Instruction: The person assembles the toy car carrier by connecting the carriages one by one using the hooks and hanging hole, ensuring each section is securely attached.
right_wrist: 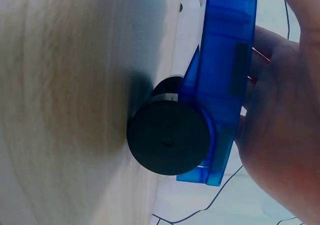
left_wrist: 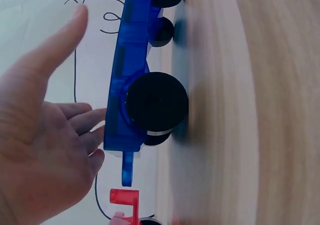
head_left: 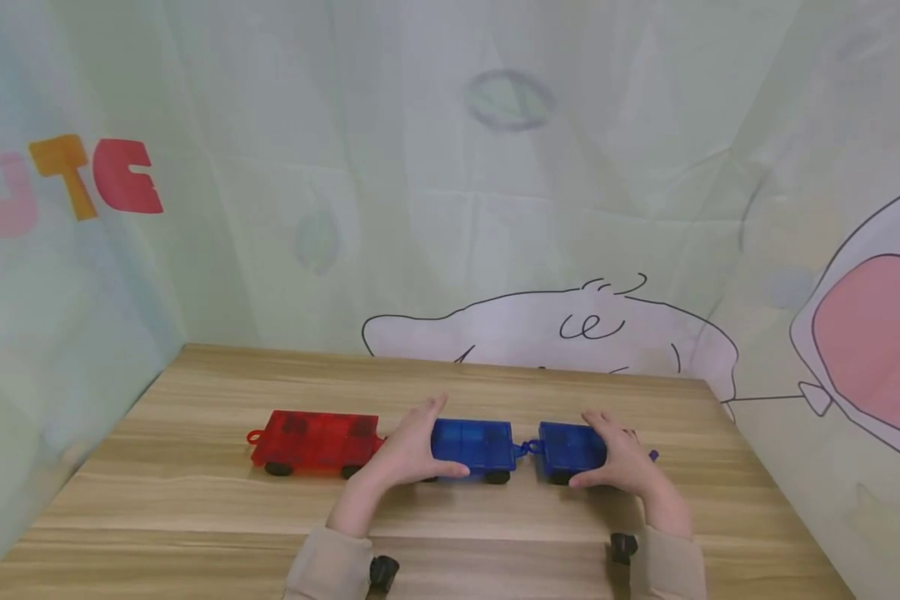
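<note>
A blue see-through toy train car (head_left: 472,446) with black wheels stands on the table in the middle of the head view. My left hand (head_left: 405,446) is spread around its left end, thumb on the near side. In the left wrist view that thumb (left_wrist: 65,40) is raised apart from the car. My right hand (head_left: 622,458) spreads over the right end of a second blue car (head_left: 570,448), fingers behind it in the right wrist view. Between the blue cars, their couplings (head_left: 527,448) meet. A red toy train car (head_left: 318,442) stands left of my left hand.
The wooden table (head_left: 465,533) ends at the back against a printed cloth (head_left: 420,208), which also rises at both sides. Black devices (head_left: 384,573) sit at both wrists, by the beige sleeves (head_left: 330,562).
</note>
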A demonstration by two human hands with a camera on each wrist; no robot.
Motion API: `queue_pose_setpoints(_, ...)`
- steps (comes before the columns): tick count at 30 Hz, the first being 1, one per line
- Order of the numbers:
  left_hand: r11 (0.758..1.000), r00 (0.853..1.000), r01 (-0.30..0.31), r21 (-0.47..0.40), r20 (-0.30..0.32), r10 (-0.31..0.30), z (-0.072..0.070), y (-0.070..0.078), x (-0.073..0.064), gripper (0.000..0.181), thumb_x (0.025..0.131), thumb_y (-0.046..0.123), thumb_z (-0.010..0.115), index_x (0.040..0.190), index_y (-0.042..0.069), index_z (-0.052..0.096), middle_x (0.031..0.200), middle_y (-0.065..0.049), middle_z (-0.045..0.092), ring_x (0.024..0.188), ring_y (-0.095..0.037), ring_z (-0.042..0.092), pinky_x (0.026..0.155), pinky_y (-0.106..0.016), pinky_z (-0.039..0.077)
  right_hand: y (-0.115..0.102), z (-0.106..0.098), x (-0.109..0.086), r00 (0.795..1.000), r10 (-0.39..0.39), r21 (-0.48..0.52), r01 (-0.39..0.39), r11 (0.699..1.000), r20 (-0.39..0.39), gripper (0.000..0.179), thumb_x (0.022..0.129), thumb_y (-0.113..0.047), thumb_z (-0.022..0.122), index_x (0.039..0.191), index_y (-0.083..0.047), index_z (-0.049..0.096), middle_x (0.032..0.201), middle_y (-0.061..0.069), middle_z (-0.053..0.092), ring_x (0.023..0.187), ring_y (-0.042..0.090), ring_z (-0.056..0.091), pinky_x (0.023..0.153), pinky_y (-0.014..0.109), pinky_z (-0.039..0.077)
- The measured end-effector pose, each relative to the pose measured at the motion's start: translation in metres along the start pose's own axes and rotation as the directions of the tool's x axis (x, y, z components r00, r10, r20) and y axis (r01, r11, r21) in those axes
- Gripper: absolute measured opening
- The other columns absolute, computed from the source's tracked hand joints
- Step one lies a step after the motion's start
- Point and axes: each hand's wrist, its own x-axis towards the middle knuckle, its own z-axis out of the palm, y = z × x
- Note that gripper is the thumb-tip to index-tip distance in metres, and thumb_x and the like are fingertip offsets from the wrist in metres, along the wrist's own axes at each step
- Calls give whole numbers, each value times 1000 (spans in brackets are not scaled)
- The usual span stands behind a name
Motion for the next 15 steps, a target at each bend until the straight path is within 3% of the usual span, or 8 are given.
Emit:
queue_pose_setpoints(7, 1000, 999, 2, -19, 52, -1, 2, -4, 0, 102, 72, 36, 86, 152, 6, 30, 156, -22, 31, 143, -45, 30, 109, -66, 32, 0, 2, 1, 1000, -17, -5, 17, 1000, 15, 105, 61, -36, 92, 143, 6, 41, 148, 31, 39, 139, 54, 28, 108, 73, 22)
queue_pose_setpoints(15, 999, 998, -25, -41, 63, 28, 1, -7, 1, 97, 73, 26, 87, 151, 4, 33, 157, -23, 30, 145, -44, 26, 113, -64, 27, 0, 0, 0, 999, 6, 10, -6, 1000, 36, 99, 63, -31, 92, 143, 4, 43, 148, 31, 39, 138, 54, 30, 107, 72, 27)
